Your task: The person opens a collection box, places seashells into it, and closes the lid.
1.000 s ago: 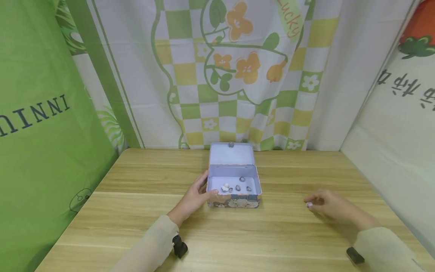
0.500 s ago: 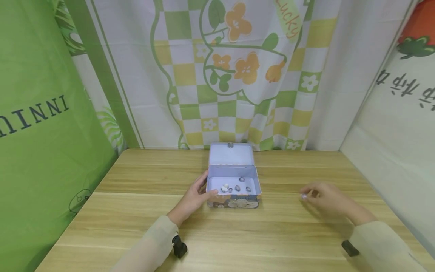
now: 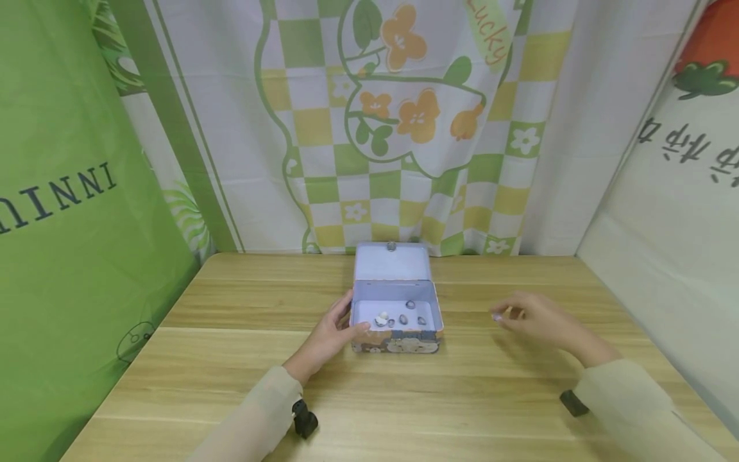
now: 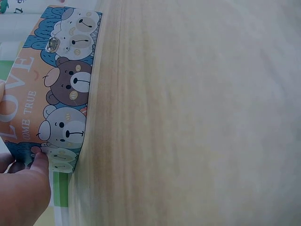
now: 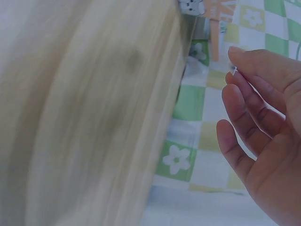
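Note:
A small tin box (image 3: 398,346) stands with its lid (image 3: 393,262) raised, printed with cartoon bears that also show in the left wrist view. My left hand (image 3: 326,337) grips its left end, thumb over the front rim. Several rings (image 3: 403,319) lie scattered on the pale floor of the box, one bearing white beads (image 3: 382,317). To the right of the box, above the table, my right hand (image 3: 537,317) pinches a small shiny ring (image 3: 497,317) between thumb and index finger. The right wrist view shows the other fingers (image 5: 230,101) loosely bent, and the ring mostly hidden by the fingertips.
The wooden table (image 3: 462,398) reaches back to a patterned curtain (image 3: 323,186), close behind the raised lid. A green cloth (image 3: 69,256) hangs at the left, a white one (image 3: 664,244) at the right. Each wrist carries a black camera (image 3: 304,418).
My right hand has moved left and away from me, nearer the box, carrying the pinched ring. My left hand and the box have stayed put.

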Available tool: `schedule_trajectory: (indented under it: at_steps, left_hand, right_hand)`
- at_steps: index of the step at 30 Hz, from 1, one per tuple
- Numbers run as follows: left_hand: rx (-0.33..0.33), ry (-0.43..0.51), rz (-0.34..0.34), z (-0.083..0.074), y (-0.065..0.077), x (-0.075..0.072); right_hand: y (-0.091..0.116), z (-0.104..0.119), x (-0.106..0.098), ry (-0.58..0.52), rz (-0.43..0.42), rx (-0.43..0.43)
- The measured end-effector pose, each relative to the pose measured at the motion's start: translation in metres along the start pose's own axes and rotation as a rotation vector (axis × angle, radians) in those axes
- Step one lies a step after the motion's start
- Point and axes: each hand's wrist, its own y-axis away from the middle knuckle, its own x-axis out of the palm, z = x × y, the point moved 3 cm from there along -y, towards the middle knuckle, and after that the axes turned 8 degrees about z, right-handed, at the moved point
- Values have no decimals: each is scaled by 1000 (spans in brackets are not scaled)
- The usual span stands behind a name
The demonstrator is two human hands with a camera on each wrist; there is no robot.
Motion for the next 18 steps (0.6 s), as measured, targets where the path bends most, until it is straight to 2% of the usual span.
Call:
schedule_trajectory:
  at_steps: [10,18]
  left_hand:
    - [12,3,5,-1,0,0]
    - [10,-2,2,0,0,0]
  right_hand:
    - [-31,26,-1,-9,-3,-23]
    - [-59,48,12,-27,-42,-133]
